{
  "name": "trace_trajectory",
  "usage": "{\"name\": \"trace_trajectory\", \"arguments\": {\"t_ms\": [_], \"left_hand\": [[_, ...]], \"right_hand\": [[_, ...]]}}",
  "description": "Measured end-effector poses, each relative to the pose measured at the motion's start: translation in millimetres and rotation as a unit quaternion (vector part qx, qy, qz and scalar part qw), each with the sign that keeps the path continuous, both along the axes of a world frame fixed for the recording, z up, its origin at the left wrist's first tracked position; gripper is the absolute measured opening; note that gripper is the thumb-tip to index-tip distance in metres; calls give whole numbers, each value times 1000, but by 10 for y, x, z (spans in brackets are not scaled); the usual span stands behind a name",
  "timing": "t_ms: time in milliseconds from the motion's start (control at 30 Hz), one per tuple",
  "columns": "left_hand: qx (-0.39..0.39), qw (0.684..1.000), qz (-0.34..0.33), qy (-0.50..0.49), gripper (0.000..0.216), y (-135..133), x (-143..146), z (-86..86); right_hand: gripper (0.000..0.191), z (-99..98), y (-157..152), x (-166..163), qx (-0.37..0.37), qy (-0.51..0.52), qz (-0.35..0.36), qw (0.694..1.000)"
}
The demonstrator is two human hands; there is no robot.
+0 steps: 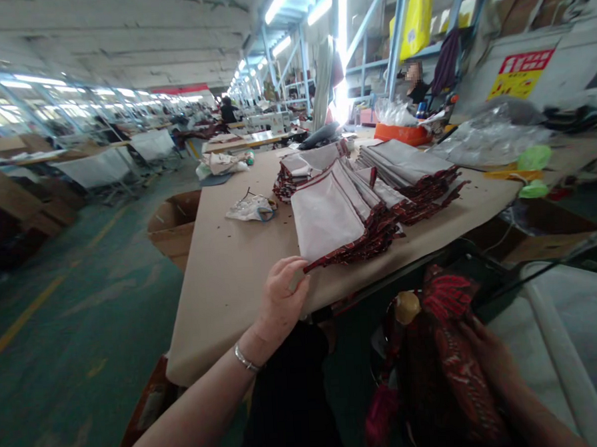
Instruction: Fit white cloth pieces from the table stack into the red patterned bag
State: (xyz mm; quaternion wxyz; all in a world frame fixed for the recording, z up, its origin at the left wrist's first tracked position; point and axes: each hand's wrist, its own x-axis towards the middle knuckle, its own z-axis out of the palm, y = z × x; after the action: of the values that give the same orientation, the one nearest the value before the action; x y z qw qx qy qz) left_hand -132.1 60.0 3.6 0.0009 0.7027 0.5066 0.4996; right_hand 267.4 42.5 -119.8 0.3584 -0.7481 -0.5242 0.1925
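Note:
My left hand (281, 298) rests on the edge of the tan worktable (231, 267), thumb and fingers pinching the near corner of the top fabric piece (328, 215), white-backed with a dark red patterned edge. That piece heads a fanned stack of similar pieces (396, 172). My right hand (490, 353) is low at the right, below table level, holding a dark red patterned fabric bundle (445, 349) against my lap. A silver bracelet circles my left wrist.
A crumpled plastic bag (251, 208) lies mid-table. An open cardboard box (173, 223) stands on the floor left of the table. An orange bin (401, 133) and clear plastic sheets (489, 137) sit at the far right. A person (414, 81) stands behind. Green floor aisle at left.

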Motion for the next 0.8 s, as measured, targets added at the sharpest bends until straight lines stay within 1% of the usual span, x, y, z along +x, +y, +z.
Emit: {"name": "trace_trajectory", "arguments": {"t_ms": [67, 100, 133, 167, 200, 233, 267, 300, 367, 467, 567, 633, 700, 733, 767, 800], "left_hand": [[7, 1000, 8, 21, 24, 32, 24, -21], [13, 999, 13, 26, 24, 55, 31, -26], [18, 999, 16, 30, 22, 80, 31, -28], [21, 999, 18, 34, 21, 107, 27, -28], [24, 999, 17, 40, 19, 132, 18, -26], [26, 998, 15, 48, 17, 153, 9, -22], [28, 998, 13, 61, 17, 166, 0, -17], [30, 997, 11, 76, 17, 171, -5, -9], [34, 994, 13, 105, 22, 160, -1, 12], [40, 990, 20, 131, 30, 122, 30, 45], [38, 988, 23, 146, 25, 119, 46, 66], [30, 987, 23, 155, 21, 143, 37, 76], [21, 987, 27, 159, 19, 173, 19, 95], [17, 987, 30, 157, 19, 185, 13, 112], [16, 988, 34, 148, 18, 193, 11, 138], [17, 990, 37, 135, 18, 194, 16, 174]], "right_hand": [[32, -434, -117, 32, -56, 0, -12, 998], [38, -608, -163, 66, -85, 4, -18, 996], [46, -742, -196, 106, -109, 10, -23, 994], [55, -826, -215, 143, -123, 18, -23, 992], [64, -857, -218, 170, -126, 27, -20, 991], [70, -834, -208, 181, -121, 35, -16, 992], [73, -762, -188, 173, -110, 44, -12, 993], [74, -650, -164, 146, -93, 55, -11, 994], [72, -351, -120, 43, -52, 80, -16, 995], [60, 103, -114, -168, 20, 112, -16, 993], [47, 408, -189, -359, 70, 130, 13, 989], [40, 552, -253, -466, 100, 120, 52, 986], [31, 713, -291, -583, 152, 81, 108, 979], [25, 817, -292, -657, 190, 54, 143, 970], [21, 939, -280, -748, 234, 22, 186, 954], [18, 1081, -254, -860, 278, -12, 233, 932]]}}
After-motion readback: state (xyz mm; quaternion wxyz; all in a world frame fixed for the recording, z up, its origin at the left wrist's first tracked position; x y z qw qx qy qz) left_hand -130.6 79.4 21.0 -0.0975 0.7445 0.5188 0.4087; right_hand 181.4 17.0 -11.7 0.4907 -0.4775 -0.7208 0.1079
